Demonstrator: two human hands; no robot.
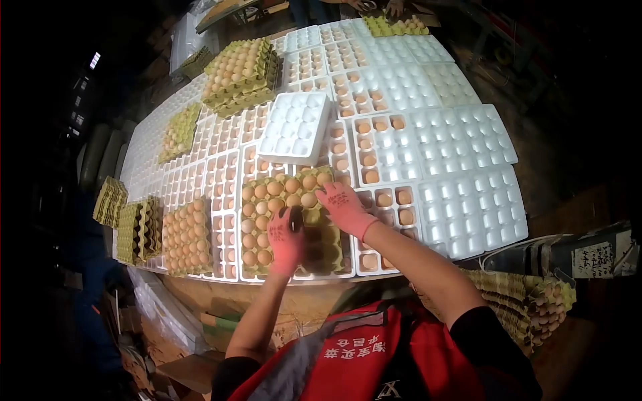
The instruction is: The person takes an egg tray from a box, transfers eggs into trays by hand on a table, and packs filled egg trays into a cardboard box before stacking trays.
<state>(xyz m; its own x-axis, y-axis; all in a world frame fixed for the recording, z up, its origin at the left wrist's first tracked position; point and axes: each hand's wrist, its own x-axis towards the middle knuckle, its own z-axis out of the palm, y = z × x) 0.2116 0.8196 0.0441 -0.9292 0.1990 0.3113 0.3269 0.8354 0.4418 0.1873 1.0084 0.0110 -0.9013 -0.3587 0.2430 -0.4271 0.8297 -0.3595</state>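
Both my hands wear pink gloves and work over a yellow-green egg tray (340, 246) at the table's near edge. Brown eggs (249, 225) fill its left and far cells, while several cells at its near right hold no egg. My left hand (285, 242) is closed around a small dark object (295, 219), whose kind I cannot make out, above the tray's middle. My right hand (344, 206) reaches over the tray's right side with fingers stretched out, their tips beside the eggs at the far right corner. White foam egg trays (388, 194) lie under and around it.
An upturned white foam tray (294, 127) sits just beyond. Stacked egg trays (241, 73) stand at the back left, and another full tray (187, 237) lies at my left beside stacked bare trays (139, 230). Another person's hands (394, 8) show at the far edge.
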